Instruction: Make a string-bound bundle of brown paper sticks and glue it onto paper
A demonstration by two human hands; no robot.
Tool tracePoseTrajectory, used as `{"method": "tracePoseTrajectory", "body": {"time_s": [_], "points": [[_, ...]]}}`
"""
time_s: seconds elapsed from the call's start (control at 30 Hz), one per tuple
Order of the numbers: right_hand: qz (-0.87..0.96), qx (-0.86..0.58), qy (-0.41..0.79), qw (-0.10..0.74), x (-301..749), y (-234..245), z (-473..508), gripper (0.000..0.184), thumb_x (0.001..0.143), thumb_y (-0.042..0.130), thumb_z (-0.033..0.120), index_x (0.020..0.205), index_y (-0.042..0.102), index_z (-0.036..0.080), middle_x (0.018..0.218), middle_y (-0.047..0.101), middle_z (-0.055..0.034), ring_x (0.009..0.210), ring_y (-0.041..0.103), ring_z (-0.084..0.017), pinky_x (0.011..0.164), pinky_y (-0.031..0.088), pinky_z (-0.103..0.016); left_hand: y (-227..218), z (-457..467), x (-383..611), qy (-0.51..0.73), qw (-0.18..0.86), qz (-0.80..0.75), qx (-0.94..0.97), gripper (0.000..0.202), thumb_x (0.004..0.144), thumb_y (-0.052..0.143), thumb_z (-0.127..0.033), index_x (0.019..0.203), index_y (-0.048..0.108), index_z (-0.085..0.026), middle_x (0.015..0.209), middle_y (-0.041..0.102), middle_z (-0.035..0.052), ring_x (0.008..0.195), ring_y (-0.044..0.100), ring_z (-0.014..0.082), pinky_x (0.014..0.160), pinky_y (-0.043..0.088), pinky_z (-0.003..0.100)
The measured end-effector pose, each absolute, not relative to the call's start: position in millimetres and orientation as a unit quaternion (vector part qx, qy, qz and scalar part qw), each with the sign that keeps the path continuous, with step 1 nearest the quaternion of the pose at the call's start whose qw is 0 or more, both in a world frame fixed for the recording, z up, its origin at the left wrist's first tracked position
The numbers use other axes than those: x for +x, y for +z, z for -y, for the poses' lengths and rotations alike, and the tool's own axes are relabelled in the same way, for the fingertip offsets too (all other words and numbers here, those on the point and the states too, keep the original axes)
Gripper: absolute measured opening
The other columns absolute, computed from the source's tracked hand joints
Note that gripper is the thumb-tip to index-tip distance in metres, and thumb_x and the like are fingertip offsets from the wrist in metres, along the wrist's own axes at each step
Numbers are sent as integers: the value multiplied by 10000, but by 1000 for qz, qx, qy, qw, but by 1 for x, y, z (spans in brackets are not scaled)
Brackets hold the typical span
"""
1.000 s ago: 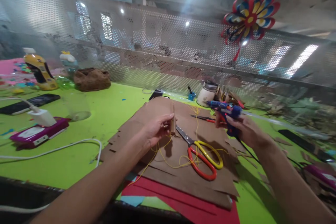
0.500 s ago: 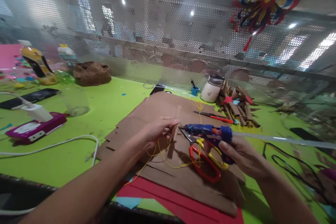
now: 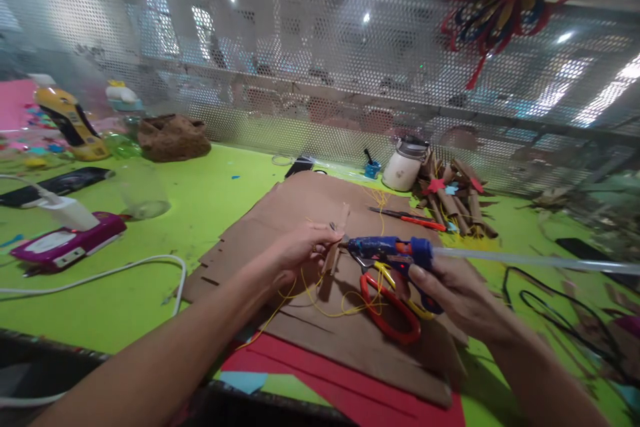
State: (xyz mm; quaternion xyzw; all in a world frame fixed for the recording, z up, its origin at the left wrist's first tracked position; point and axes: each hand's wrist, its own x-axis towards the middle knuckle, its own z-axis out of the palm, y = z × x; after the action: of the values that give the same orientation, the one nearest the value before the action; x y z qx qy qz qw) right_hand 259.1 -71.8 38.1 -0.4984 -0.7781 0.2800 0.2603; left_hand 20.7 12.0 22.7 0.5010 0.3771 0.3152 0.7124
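My left hand (image 3: 303,248) pinches a narrow cardboard strip (image 3: 343,219) above a large sheet of brown cardboard (image 3: 280,213). In my right hand (image 3: 450,287) is a blue hot glue gun (image 3: 383,248), with a long clear glue stick (image 3: 520,259) jutting from its back. The gun's nozzle meets the strip close to my left fingertips; whether glue is coming out I cannot tell. Under the gun lie scissors with red and yellow handles (image 3: 390,320), partly hidden by it. Loose yellow string (image 3: 325,312) curls over the cardboard below my left hand.
Behind the sheet lie red-handled scissors (image 3: 423,221), a white jar (image 3: 401,167) and a bundle of cardboard rolls (image 3: 457,203). A purple power strip (image 3: 75,243) with a white cable sits at left, near a clear cup (image 3: 145,197). A black cord (image 3: 555,320) loops at right.
The glue gun has shifted slightly left, so its nozzle now sits at the strip by my left fingertips. The strip tilts a little more to the right.
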Motion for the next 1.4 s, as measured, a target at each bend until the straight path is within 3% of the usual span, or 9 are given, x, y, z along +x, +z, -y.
{"method": "tracePoseTrajectory", "body": {"time_s": [0.33,0.73,1.1,1.4], "points": [[753,-476,335,308,257,33,73,429,921,403,464,686,582,153,614,587,-23,538,498,-103,477,346,-213,21,-13,21,323,705,-374,509,203,681,667,-288,634,596,-105,524,427,-40,471,321,56,461,217,220],[757,-465,363,280,253,42,78,436,924,398,462,671,588,162,629,656,-47,542,538,-109,499,389,-208,19,-17,19,308,690,-382,533,203,701,651,-291,645,621,-98,542,489,0,471,339,67,469,223,232],[764,-446,364,290,248,48,79,475,928,383,463,619,570,154,586,655,-55,499,537,-99,464,389,-200,18,-19,17,296,683,-369,556,226,716,644,-322,661,642,-103,549,483,-7,474,299,66,467,189,238],[769,-452,337,301,244,52,82,493,925,392,458,607,606,147,528,619,-40,470,522,-90,456,397,-192,17,-20,18,297,697,-368,538,219,702,659,-310,648,633,-99,595,546,19,501,385,74,482,225,231]]}}
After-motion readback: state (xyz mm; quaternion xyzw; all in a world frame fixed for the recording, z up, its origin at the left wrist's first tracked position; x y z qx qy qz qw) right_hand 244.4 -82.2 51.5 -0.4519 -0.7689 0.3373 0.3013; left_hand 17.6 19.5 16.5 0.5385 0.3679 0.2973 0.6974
